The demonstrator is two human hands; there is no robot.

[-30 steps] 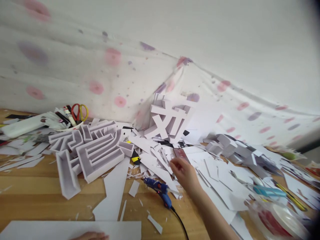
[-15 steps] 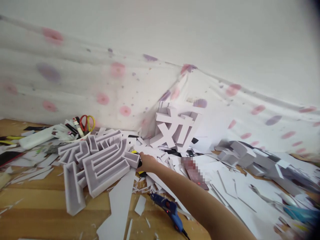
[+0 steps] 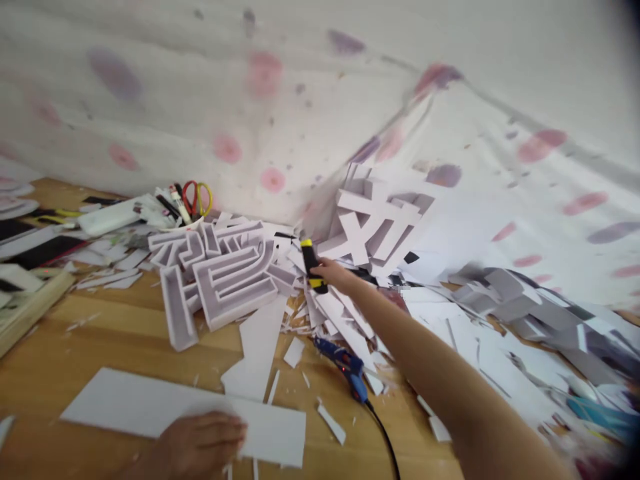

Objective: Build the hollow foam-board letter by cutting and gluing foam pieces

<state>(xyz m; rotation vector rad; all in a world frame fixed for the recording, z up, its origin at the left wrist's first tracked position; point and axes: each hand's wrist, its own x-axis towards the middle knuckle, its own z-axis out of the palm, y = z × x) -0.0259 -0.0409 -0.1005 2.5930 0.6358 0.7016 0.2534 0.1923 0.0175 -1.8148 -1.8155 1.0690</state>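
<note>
My right hand grips a black-and-yellow utility knife, held upright above the white scraps; no blade shows. Its fingers wrap round the handle. At the bottom, my left hand, slightly blurred, lies with outstretched fingers on a white rectangular board. Left of the knife lies a hollow white character with raised walls. A blue hot glue gun rests on the table below my right forearm.
Another white character leans against the patterned sheet. Scissors and pens stand at the back left. White offcuts litter the wooden table. More grey-white shapes are piled at right. The glue gun's cord runs toward the front edge.
My right hand has lifted the utility knife from beside the hollow character. My left hand and the rectangular board have come into view at the bottom. The view has tilted down.
</note>
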